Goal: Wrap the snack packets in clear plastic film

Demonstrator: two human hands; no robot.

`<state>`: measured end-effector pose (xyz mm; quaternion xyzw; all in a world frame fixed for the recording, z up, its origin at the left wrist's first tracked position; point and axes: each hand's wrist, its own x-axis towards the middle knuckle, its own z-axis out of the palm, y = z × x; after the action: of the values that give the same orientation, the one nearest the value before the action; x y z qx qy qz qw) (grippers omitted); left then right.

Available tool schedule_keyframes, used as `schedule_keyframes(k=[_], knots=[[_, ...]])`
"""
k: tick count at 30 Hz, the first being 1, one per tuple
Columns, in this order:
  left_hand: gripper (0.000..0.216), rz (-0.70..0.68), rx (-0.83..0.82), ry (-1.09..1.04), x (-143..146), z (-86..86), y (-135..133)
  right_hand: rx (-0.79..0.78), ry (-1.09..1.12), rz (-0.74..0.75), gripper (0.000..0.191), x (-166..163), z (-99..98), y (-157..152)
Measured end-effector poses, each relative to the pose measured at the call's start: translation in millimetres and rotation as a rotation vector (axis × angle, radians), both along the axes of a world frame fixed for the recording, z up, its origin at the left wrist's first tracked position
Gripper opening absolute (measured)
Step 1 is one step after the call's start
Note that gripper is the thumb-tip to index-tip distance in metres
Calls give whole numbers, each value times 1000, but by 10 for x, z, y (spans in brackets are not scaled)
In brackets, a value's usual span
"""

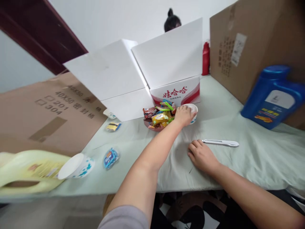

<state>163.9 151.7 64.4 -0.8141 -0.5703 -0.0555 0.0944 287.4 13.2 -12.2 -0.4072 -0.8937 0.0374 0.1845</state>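
Note:
My left hand (184, 115) reaches over a white paper cup (190, 107) with a blue print, its fingers closed on the rim; part of the cup is hidden under it. Just left of that hand stands a pinkish bowl (156, 128) heaped with wrapped snacks (160, 117) in yellow, red and green. My right hand (202, 156) rests on the cloth, fingers loosely bent and a little apart, holding nothing that I can see. Close by its fingertips lies a white utility knife (221, 142).
White box flaps (169, 54) rise behind the bowl; a person's head (172, 23) shows above them. Cardboard boxes (228, 47) flank the table. A blue bottle (271, 98) stands right. At left are a yellow jug (26, 171), a tipped paper cup (83, 167) and a blue packet (111, 158).

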Motion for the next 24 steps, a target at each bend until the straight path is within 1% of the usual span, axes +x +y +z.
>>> schedule_keyframes(k=[1,2,4,6,7,8,9,10,11,13,14,17,19,21,24], knots=[[48,-9,66,-34,-46,17,-115,13,9,8,10,6,-11,4],[48,-56,155,-89,-112,36,-250,28,19,15,10,11,-22,8],[45,-202,306,-190,-318,63,-564,58,37,29,11,18,-43,13],[41,-302,377,-244,-643,62,-885,84,48,35,12,23,-60,10],[38,-304,386,-252,-850,48,-1019,93,52,36,13,24,-67,5],[36,-265,380,-256,-1085,29,-1123,99,54,37,13,23,-72,-1],[35,-175,362,-258,-1342,4,-1192,103,57,38,14,20,-75,-7],[34,-26,331,-259,-1615,-23,-1225,106,62,40,15,13,-78,-11],[35,171,277,-252,-1895,-50,-1228,108,68,43,15,3,-80,-14],[43,635,131,-217,-2451,-100,-1176,115,80,49,17,-24,-86,-14],[47,759,102,-219,-2713,-121,-1140,119,83,51,18,-38,-90,-11],[47,991,17,-235,-3364,-180,-1055,123,78,56,19,-67,-109,2],[48,1088,-53,-248,-3654,-224,-1021,121,74,61,19,-69,-122,10],[52,1126,-111,-254,-3830,-273,-981,121,80,68,19,-60,-132,16],[60,1117,-165,-250,-3938,-334,-900,121,100,75,19,-44,-140,21]])
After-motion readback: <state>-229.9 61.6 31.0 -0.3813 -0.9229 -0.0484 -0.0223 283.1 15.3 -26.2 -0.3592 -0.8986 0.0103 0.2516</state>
